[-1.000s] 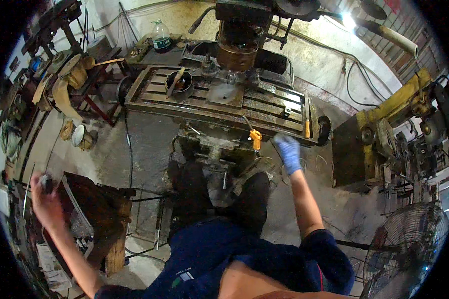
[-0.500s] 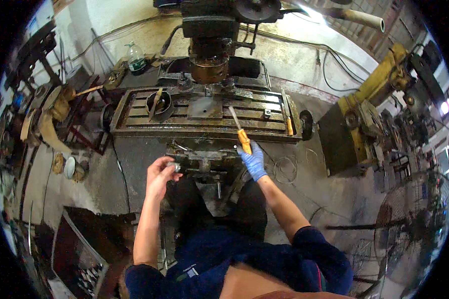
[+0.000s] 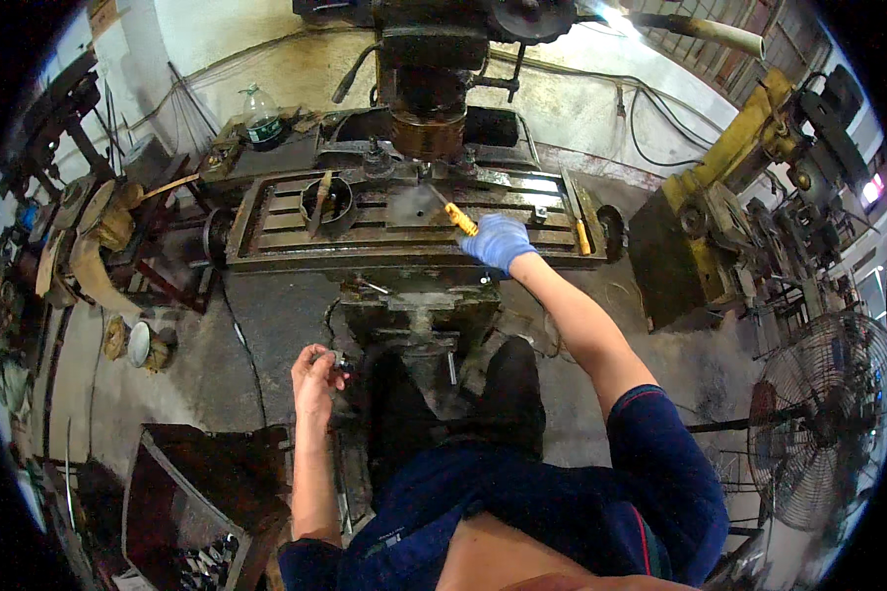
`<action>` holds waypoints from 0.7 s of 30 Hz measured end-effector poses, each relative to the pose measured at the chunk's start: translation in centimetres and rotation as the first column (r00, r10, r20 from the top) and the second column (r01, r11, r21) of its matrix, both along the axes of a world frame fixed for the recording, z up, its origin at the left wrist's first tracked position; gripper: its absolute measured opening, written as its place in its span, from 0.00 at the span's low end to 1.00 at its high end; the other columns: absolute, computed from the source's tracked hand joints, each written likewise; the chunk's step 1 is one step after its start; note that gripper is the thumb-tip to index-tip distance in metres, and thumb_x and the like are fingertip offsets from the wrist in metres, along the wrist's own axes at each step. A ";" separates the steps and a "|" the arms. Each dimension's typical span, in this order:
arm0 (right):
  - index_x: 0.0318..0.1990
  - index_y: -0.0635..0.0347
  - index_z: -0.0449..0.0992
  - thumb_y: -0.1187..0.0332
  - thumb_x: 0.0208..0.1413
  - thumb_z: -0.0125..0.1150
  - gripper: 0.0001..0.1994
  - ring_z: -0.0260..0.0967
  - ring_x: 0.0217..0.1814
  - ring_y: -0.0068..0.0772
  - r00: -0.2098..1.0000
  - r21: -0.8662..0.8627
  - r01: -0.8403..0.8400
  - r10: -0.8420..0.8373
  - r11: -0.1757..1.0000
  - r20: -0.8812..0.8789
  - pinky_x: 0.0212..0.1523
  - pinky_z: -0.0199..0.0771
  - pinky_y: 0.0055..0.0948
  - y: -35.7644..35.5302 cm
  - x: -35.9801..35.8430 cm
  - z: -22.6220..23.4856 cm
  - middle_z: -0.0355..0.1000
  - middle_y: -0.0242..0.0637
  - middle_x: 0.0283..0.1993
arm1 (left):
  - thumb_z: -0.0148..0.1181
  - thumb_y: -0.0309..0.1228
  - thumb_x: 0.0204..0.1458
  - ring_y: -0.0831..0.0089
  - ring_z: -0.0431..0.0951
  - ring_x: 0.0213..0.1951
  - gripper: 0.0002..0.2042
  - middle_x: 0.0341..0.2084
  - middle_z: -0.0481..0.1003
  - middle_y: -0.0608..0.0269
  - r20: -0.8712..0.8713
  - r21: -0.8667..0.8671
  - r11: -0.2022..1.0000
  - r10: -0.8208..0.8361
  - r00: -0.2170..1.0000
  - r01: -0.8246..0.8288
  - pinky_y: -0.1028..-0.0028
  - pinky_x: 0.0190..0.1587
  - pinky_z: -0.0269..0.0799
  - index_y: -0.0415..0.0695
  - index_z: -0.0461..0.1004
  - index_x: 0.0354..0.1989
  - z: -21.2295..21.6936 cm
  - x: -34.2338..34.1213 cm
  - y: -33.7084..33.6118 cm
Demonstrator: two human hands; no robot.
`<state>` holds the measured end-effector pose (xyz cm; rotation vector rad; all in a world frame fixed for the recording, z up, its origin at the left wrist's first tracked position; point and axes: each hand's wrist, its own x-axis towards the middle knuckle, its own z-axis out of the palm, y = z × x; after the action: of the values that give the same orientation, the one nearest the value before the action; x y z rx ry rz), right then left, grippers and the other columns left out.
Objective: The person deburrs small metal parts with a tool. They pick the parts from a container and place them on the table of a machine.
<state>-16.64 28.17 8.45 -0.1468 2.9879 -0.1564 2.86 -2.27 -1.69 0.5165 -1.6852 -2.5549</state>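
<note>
My right hand (image 3: 500, 242), in a blue glove, is closed round a yellow-handled tool (image 3: 461, 219) with a narrow shaft. It reaches over the front of a slotted milling machine table (image 3: 296, 258), the tool's tip close to a flat metal plate (image 3: 411, 208) below the spindle (image 3: 429, 133). Whether tip and plate touch I cannot tell. Bare and lower down on the left, my left hand (image 3: 313, 376) pinches a small metal part (image 3: 339, 361) away from the table. Its exact shape is partly covered by the fingers.
A dark pot (image 3: 337, 205) with a brush (image 3: 320, 197) stands on the table's left. At its right lie another yellow-handled tool (image 3: 582, 236) and a small metal block (image 3: 540, 213). A dark bin (image 3: 158, 483) is at lower left, a fan (image 3: 818, 424) at right.
My right hand has moved forward over the table, bringing the yellow-handled tool's tip near the plate. My left hand has dropped slightly, still holding the small metal part.
</note>
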 end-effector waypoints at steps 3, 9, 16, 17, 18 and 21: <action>0.32 0.61 0.77 0.46 0.42 0.54 0.24 0.72 0.38 0.47 0.998 -0.041 0.033 -0.035 0.999 -0.061 0.39 0.70 0.39 -0.3 -1.6 -0.4 0.74 0.47 0.34 | 0.52 0.24 0.47 0.76 0.66 0.13 0.05 0.17 0.68 0.66 0.008 0.038 0.998 0.055 0.998 -0.055 0.77 0.17 0.65 0.41 0.65 0.32 0.5 0.5 0.0; 0.28 0.63 0.76 0.42 0.42 0.54 0.27 0.72 0.34 0.50 0.991 -0.148 -0.012 0.031 0.989 0.127 0.36 0.70 0.41 0.8 2.6 -1.6 0.73 0.51 0.31 | 0.50 0.26 0.48 0.76 0.65 0.14 0.07 0.18 0.68 0.67 0.105 0.089 0.990 0.103 0.989 -0.112 0.77 0.19 0.66 0.40 0.69 0.35 -0.6 0.1 0.0; 0.23 0.59 0.76 0.41 0.44 0.53 0.26 0.69 0.24 0.50 0.823 -0.377 -0.445 0.537 0.813 0.187 0.27 0.67 0.41 4.6 13.6 -1.7 0.68 0.50 0.20 | 0.52 0.28 0.48 0.79 0.66 0.14 0.09 0.18 0.69 0.66 0.096 0.033 0.991 -0.133 0.986 0.131 0.78 0.20 0.65 0.40 0.70 0.36 -0.1 -4.2 4.8; 0.24 0.59 0.76 0.41 0.44 0.53 0.26 0.69 0.25 0.50 0.822 -0.281 -0.465 0.527 0.840 0.216 0.27 0.67 0.41 4.7 14.4 -2.1 0.69 0.49 0.21 | 0.53 0.28 0.48 0.79 0.65 0.12 0.08 0.18 0.68 0.66 0.108 0.040 0.988 -0.153 0.982 0.150 0.78 0.20 0.66 0.39 0.70 0.36 -0.1 -4.9 5.8; 0.24 0.58 0.76 0.41 0.44 0.53 0.25 0.68 0.25 0.51 0.850 -0.234 -0.438 0.484 0.868 0.208 0.28 0.67 0.41 4.5 15.0 -2.1 0.69 0.50 0.21 | 0.52 0.28 0.48 0.79 0.65 0.12 0.08 0.18 0.68 0.66 0.102 0.029 0.984 -0.175 0.979 0.173 0.78 0.19 0.66 0.39 0.69 0.36 -0.3 -5.6 6.5; 0.23 0.58 0.76 0.41 0.44 0.52 0.25 0.68 0.25 0.51 0.867 -0.201 -0.414 0.452 0.888 0.211 0.28 0.67 0.41 5.1 15.0 -1.6 0.69 0.49 0.21 | 0.52 0.26 0.47 0.79 0.65 0.11 0.07 0.17 0.67 0.66 0.105 -0.008 0.973 -0.227 0.968 0.229 0.77 0.17 0.66 0.39 0.69 0.35 -0.5 -7.6 7.9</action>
<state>-1.67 33.22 6.88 -0.7523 2.6044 -0.3187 -4.78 5.65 -2.20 0.4879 -1.9063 -2.7068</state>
